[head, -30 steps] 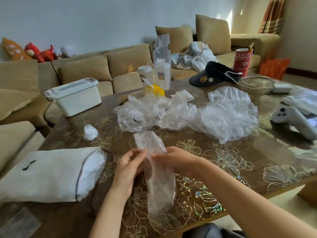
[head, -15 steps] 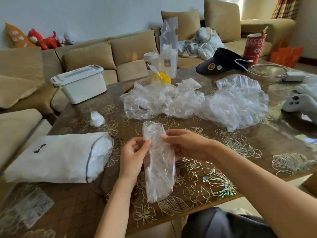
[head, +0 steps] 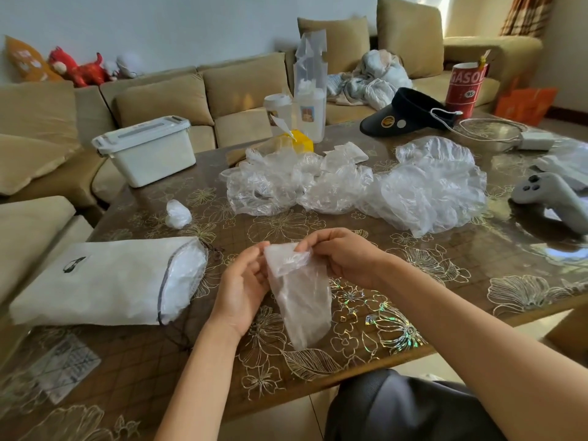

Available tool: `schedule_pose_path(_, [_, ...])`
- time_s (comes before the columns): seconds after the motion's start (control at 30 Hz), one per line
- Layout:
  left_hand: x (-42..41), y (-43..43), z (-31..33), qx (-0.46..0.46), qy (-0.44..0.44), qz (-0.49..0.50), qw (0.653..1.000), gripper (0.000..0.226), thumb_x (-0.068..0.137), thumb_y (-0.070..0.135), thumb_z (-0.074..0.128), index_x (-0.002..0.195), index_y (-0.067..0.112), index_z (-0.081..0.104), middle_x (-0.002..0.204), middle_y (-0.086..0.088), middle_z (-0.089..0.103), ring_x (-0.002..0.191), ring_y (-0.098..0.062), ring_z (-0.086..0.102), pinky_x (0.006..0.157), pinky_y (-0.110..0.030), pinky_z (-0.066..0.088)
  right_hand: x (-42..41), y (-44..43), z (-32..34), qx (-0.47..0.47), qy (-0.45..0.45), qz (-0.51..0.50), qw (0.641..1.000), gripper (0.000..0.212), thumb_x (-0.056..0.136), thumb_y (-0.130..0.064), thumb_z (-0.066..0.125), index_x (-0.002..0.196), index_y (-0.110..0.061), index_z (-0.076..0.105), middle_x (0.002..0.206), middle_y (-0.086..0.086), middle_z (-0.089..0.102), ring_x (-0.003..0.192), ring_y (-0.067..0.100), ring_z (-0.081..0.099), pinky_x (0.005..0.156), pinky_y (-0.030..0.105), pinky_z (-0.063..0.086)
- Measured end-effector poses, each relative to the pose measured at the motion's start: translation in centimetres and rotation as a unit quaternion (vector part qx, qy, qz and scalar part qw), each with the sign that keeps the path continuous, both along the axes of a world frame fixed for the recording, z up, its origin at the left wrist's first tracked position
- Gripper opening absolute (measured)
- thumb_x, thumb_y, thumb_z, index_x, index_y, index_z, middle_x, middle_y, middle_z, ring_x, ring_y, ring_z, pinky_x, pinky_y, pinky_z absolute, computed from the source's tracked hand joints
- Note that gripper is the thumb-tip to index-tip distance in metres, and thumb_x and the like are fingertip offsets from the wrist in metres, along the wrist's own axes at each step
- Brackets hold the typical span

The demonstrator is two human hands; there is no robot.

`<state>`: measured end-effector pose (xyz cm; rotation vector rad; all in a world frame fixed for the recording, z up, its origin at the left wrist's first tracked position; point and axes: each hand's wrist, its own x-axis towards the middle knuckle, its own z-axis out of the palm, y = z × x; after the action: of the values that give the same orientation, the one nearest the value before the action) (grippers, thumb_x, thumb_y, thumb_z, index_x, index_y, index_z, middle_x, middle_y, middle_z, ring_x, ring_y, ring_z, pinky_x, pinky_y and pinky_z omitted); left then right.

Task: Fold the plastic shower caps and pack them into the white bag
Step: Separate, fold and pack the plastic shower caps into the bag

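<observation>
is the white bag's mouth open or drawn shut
Open. The white bag lies flat with its mouth gaping to the right, and clear plastic shows inside.

Bag (head: 105, 281) at the table's (head: 445, 300) left, held cap (head: 300, 300) beside it, cap heap (head: 366, 186) behind

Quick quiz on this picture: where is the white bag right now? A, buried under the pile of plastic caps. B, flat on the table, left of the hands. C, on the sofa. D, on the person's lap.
B: the white bag lies flat on the table, to the left of the left hand, its open mouth towards the hands. The left hand and right hand hold the folded shower cap.
</observation>
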<state>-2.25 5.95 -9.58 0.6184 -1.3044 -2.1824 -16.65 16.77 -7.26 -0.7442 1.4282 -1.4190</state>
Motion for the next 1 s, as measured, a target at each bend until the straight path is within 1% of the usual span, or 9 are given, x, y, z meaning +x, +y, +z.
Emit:
schedule_pose_path(0.13, [0.5,0.2,0.2,-0.007,-0.008,-0.153,0.988,0.070,0.084,0.056,0.048,0.128,0.002,0.056,0.130,-0.026,0.054,0.118,-0.034,0.053,0.101,-0.045,0.042,1.2,0.0,0.8,0.003,0.139,-0.016,0.990,0.046,0.088,0.015,0.034,0.070,-0.010,0.068,0.061,0.001,0.055,0.046,0.006,0.046,0.044,0.017,0.039])
schedule_pose_path(0.33, [1.0,0.4,0.6,0.026,-0.027,-0.207,0.978,0.059,0.056,0.039,0.087,0.107,0.013,0.072,0.112,-0.013,0.068,0.100,-0.023,0.066,0.081,-0.034,0.054,2.1,0.0,1.6,-0.007,0.265,-0.020,0.964,0.049,0.083,0.017,0.033,0.075,-0.012,0.072,0.068,0.002,0.060,0.054,0.010,0.047,0.048,0.016,0.041])
schedule_pose_path(0.6, [0.7,-0.4,-0.2,0.044,-0.080,-0.190,0.978,0.051,0.070,0.022,0.072,0.115,0.000,0.062,0.107,-0.016,0.066,0.093,-0.025,0.065,0.086,-0.036,0.053,1.3,0.2,1.4,0.035,0.326,-0.014,0.945,0.042,0.087,0.012,0.039,0.093,-0.011,0.073,0.082,0.002,0.061,0.056,0.012,0.046,0.049,0.020,0.041])
schedule_pose_path(0.7, [0.5,-1.0,-0.1,0.047,-0.069,-0.166,0.983,0.082,0.053,0.030,0.090,0.120,-0.004,0.057,0.108,-0.020,0.066,0.090,-0.026,0.067,0.073,-0.031,0.057,1.7,0.2,1.8,0.030,0.436,-0.018,0.899,0.052,0.082,0.009,0.049,0.127,-0.017,0.056,0.123,0.002,0.054,0.102,0.018,0.056,0.092,0.036,0.051])
schedule_pose_path(0.77, [0.5,-1.3,-0.2,0.047,-0.047,-0.149,0.987,0.087,0.049,0.033,0.092,0.120,-0.003,0.057,0.112,-0.021,0.065,0.092,-0.026,0.067,0.070,-0.028,0.056,2.5,0.9,2.0,0.023,0.542,0.035,0.839,0.071,0.078,0.007,0.053,0.140,-0.023,0.039,0.148,0.001,0.031,0.137,0.021,0.025,0.117,0.033,0.019])
schedule_pose_path(0.83, [0.7,-1.3,-0.2,0.034,-0.044,-0.132,0.990,0.066,0.068,0.028,0.082,0.122,-0.001,0.056,0.109,-0.019,0.067,0.091,-0.025,0.068,0.068,-0.029,0.057,3.8,1.5,1.6,-0.009,0.669,0.095,0.737,0.081,0.076,0.001,0.062,0.144,-0.026,0.027,0.157,0.001,0.012,0.145,0.017,0.000,0.115,0.027,-0.004])
schedule_pose_path(0.87, [0.6,-1.1,0.0,0.025,-0.055,-0.123,0.991,0.055,0.075,0.024,0.076,0.121,0.000,0.056,0.102,-0.017,0.069,0.086,-0.023,0.069,0.064,-0.028,0.057,4.3,1.7,1.3,-0.038,0.712,0.108,0.693,0.082,0.074,-0.003,0.069,0.143,-0.023,0.029,0.156,0.004,0.017,0.146,0.018,0.004,0.115,0.029,-0.003])
schedule_pose_path(0.93, [0.6,-0.8,0.2,0.023,-0.075,-0.103,0.992,0.044,0.078,0.021,0.071,0.116,0.003,0.056,0.089,-0.011,0.070,0.074,-0.019,0.069,0.053,-0.024,0.054,4.9,1.7,0.5,-0.091,0.737,0.103,0.662,0.068,0.068,-0.007,0.074,0.130,-0.015,0.046,0.140,0.007,0.047,0.134,0.024,0.037,0.114,0.037,0.026])
schedule_pose_path(1.0, [0.3,-0.5,0.3,0.030,-0.083,-0.084,0.993,0.026,0.085,0.018,0.065,0.107,0.005,0.057,0.077,-0.005,0.071,0.064,-0.013,0.069,0.048,-0.020,0.051,4.7,1.6,0.1,-0.121,0.725,0.075,0.674,0.045,0.064,-0.010,0.067,0.108,-0.013,0.060,0.109,0.004,0.065,0.103,0.023,0.059,0.087,0.039,0.050])
